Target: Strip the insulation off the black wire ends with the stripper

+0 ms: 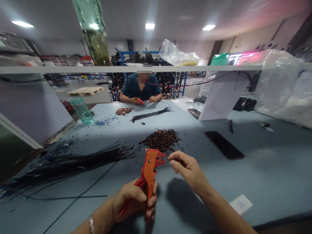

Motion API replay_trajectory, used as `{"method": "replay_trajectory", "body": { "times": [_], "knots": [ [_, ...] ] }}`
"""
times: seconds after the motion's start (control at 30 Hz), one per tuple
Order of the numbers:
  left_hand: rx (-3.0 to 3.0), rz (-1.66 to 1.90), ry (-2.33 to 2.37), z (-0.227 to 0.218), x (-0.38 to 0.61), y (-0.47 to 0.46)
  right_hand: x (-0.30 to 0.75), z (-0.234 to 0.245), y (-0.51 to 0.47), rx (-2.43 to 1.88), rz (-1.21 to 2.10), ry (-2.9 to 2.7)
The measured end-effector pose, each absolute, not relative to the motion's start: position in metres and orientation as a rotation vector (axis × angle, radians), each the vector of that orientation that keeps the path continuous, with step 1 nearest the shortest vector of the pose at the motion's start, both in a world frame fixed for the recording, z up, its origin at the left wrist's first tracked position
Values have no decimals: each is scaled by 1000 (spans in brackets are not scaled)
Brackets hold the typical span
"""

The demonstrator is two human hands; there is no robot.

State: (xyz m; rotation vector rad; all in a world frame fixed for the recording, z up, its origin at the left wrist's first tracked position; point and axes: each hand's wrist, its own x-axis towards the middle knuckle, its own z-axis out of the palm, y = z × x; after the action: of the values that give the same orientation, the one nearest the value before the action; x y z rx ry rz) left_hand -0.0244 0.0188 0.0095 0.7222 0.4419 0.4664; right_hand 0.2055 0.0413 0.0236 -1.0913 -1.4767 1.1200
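My left hand (135, 200) is closed around the handles of an orange wire stripper (149, 169), held upright with its jaws at the top. My right hand (186, 167) pinches a thin dark wire piece (167, 159) right at the jaws. Just beyond lies a heap of stripped wire pieces (161, 139) on the blue-grey table (255, 175). A bundle of long black wires (73, 161) stretches out to the left.
A person in a dark shirt (141, 87) sits across the table with another orange tool, a wire bundle (151, 114) and a small heap (123, 111). A green bottle (82, 110) stands at the left, a dark phone (224, 144) lies at the right, with plastic bags (280, 81) behind.
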Motion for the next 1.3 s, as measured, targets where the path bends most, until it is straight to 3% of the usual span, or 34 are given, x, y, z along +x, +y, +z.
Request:
{"method": "replay_trajectory", "body": {
  "times": [1.3],
  "knots": [
    [879,461,481,9,-24,13,202,33,27,-993,792,-1753]
  ]
}}
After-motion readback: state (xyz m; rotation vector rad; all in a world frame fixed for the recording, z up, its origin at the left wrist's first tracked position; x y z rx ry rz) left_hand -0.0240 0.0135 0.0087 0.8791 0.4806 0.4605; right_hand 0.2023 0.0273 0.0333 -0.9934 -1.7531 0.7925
